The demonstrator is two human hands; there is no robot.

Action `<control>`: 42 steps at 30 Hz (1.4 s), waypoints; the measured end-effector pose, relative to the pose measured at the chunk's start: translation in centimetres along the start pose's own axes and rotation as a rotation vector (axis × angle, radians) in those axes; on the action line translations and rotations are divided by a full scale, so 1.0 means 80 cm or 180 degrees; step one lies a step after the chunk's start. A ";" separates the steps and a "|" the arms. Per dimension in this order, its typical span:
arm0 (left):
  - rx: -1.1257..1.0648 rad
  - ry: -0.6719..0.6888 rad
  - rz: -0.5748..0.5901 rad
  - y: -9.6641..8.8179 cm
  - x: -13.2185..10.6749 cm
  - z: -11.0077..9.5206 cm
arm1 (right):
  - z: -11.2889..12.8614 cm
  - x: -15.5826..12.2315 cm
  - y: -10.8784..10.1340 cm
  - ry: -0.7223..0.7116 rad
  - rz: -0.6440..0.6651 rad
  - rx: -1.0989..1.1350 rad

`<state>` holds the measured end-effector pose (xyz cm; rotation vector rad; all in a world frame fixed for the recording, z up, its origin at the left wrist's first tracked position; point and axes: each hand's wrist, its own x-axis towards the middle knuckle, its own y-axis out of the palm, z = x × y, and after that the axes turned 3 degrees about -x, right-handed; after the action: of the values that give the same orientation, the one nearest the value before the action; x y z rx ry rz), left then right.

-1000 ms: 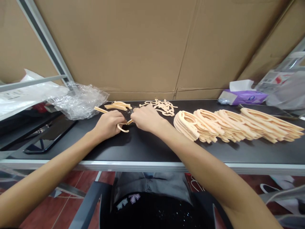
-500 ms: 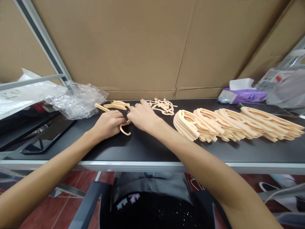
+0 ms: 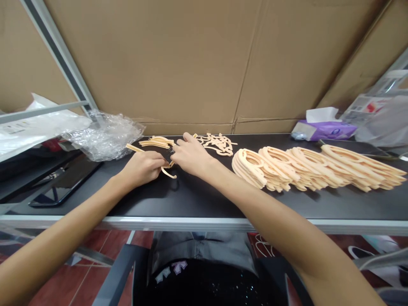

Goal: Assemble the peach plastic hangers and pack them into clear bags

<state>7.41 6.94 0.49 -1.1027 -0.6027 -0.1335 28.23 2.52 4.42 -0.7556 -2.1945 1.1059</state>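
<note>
Hanger [image 3: 134,148] over the black table [image 3: 197,204], hook [image 3: 168,173] toward the person. Left hand [image 3: 147,166] closed round one arm of it; right hand [image 3: 191,155] curled on the other side — exact finger contact hidden. Strips [image 3: 156,142] and thin curvy pieces [image 3: 221,145] lie just beyond. Stacks [image 3: 277,168] at right, well apart — tissue pack [image 3: 330,130] behind.

Phone [image 3: 67,180] (dark, flat), crumpled plastic [image 3: 110,135] left; purple tissue pack [image 3: 330,130] right.

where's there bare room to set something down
Bare: black tabletop between left hand, right hand and silver metal edge; also between that edge and stacked beige looped pieces. Crowded: behind both hands, thin beige strips and curvy beige bits.
</note>
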 end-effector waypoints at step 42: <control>-0.1460 -0.1546 0.0322 -0.021 0.012 -0.011 | -0.014 -0.002 0.025 -0.0093 0.0117 0.1180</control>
<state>7.88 5.60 2.04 -1.6274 -0.9775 0.0948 29.58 4.00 3.26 -0.6188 -1.9231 1.4950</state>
